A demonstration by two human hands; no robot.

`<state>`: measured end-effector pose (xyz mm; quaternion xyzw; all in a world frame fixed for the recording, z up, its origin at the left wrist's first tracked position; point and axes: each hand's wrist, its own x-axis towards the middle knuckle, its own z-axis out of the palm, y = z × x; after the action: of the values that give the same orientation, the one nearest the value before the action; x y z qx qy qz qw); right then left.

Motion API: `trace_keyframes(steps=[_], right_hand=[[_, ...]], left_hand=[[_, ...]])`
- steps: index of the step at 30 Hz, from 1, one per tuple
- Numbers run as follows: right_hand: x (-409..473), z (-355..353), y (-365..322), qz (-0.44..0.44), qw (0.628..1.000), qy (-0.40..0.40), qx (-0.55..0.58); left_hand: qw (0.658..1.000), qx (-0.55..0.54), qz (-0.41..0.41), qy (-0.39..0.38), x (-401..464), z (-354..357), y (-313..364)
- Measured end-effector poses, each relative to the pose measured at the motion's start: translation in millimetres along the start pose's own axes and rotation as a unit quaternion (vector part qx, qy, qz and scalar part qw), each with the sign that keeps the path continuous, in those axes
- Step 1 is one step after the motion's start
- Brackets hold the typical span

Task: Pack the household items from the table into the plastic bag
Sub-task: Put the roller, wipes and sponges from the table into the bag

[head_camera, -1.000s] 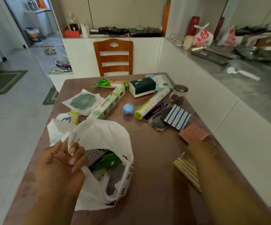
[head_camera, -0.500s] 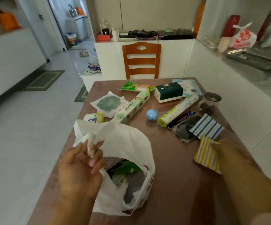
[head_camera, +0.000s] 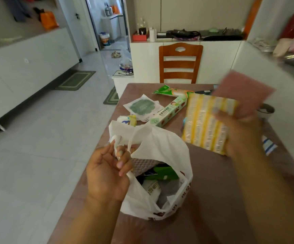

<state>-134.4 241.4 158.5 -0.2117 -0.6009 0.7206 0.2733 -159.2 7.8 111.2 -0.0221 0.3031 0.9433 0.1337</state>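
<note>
A white plastic bag stands open on the brown table, with several items inside. My left hand grips its near-left handle and holds the mouth open. My right hand is raised above the table to the right of the bag and holds a yellow-striped cloth together with a pink cloth behind it. A long green-and-white box, a green round pad in a clear wrapper, a green packet and a small yellow-white packet lie beyond the bag.
A wooden chair stands at the table's far end. A blue-striped cloth and a dark cup peek out at the right, partly hidden by my right arm. A white counter runs along the right; tiled floor lies to the left.
My right hand has picked up the pink cloth and the yellow-striped cloth from the table's right side and lifted them toward the bag. My left hand keeps its hold on the bag.
</note>
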Motion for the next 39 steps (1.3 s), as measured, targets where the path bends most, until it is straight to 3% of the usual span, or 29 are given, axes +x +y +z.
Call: trace_keyframes(steps=[2,4,5,7,8,9,12,14,16,18,20,21,23,25,27,28,30,31,32,34,36,37,38,39], right_hand=[[-9.3,23.4,5.1,-0.02,0.984,-0.142,-0.108],[-32.6,53.3,12.2,-0.028,0.923,-0.286,-0.257],[-41.4,65.1,19.0,-0.042,0.861,-0.358,-0.36],[-50.8,77.0,41.6,-0.062,0.684,-0.502,-0.526],[-53.0,80.2,51.1,-0.042,0.619,-0.541,-0.568],[-51.2,82.1,58.7,-0.014,0.597,-0.549,-0.585],[-34.0,83.3,66.7,-0.018,0.67,-0.438,-0.599],[-16.3,76.5,61.7,-0.009,0.679,-0.32,-0.661],[-2.1,65.6,50.3,0.013,0.701,-0.266,-0.662],[2.3,59.6,34.6,0.026,0.712,-0.301,-0.634],[-2.3,59.2,19.0,0.019,0.687,-0.342,-0.641],[-4.6,61.7,12.3,-0.008,0.691,-0.348,-0.634],[-8.6,70.3,-0.8,-0.068,0.733,-0.356,-0.576],[-10.5,81.9,-10.5,-0.128,0.749,-0.369,-0.535],[-9.0,94.0,-12.0,-0.197,0.736,-0.388,-0.518],[-6.7,100.4,-9.9,-0.232,0.722,-0.4,-0.514],[1.9,114.5,-2.8,-0.312,0.664,-0.424,-0.531],[7.9,120.8,3.5,-0.35,0.613,-0.435,-0.559],[14.9,125.9,11.7,-0.368,0.554,-0.448,-0.597],[29.5,129.6,29.1,-0.307,0.437,-0.477,-0.698],[45.0,125.2,44.3,-0.175,0.339,-0.478,-0.791],[52.1,121.8,47.4,-0.129,0.31,-0.467,-0.818],[59.1,118.7,49.2,-0.11,0.3,-0.456,-0.831],[64.4,117.6,48.6,-0.107,0.303,-0.454,-0.831]], left_hand=[[1.0,0.005,0.014,0.01,-6.0,-0.8,9.4],[0.999,0.003,0.029,0.019,-12.9,-3.2,21.5],[0.999,0.0,0.035,0.021,-16.4,-4.8,28.0],[0.999,0.003,0.043,0.027,-22.3,-8.6,39.0],[0.999,0.004,0.044,0.03,-24.9,-10.1,42.8],[0.999,0.003,0.043,0.032,-26.7,-11.9,45.5],[0.998,0.008,0.043,0.038,-31.5,-18.4,50.8],[0.998,0.011,0.043,0.038,-33.6,-20.2,54.1],[0.998,0.016,0.037,0.038,-33.5,-21.3,58.2],[0.998,0.049,0.02,0.046,-31.1,-21.6,62.6],[0.99,0.116,-0.001,0.076,-29.2,-21.1,65.0],[0.984,0.15,-0.011,0.101,-27.8,-21.5,66.5],[0.958,0.233,-0.009,0.166,-22.0,-23.3,72.1],[0.897,0.368,0.047,0.239,-15.1,-22.5,85.1],[0.793,0.54,0.126,0.254,-12.3,-5.2,99.4],[0.744,0.605,0.17,0.225,-8.4,5.3,105.7],[0.691,0.68,0.229,0.089,5.3,26.1,110.4],[0.67,0.713,0.206,-0.001,15.1,33.6,108.5],[0.619,0.765,0.152,-0.091,24.1,38.9,104.0],[0.418,0.88,-0.009,-0.226,39.5,35.4,91.7],[0.205,0.94,-0.143,-0.232,47.5,17.7,86.0],[0.145,0.95,-0.175,-0.213,49.4,11.5,88.2],[0.127,0.954,-0.185,-0.201,53.0,7.2,93.3],[0.131,0.952,-0.19,-0.202,57.0,7.7,99.5]])
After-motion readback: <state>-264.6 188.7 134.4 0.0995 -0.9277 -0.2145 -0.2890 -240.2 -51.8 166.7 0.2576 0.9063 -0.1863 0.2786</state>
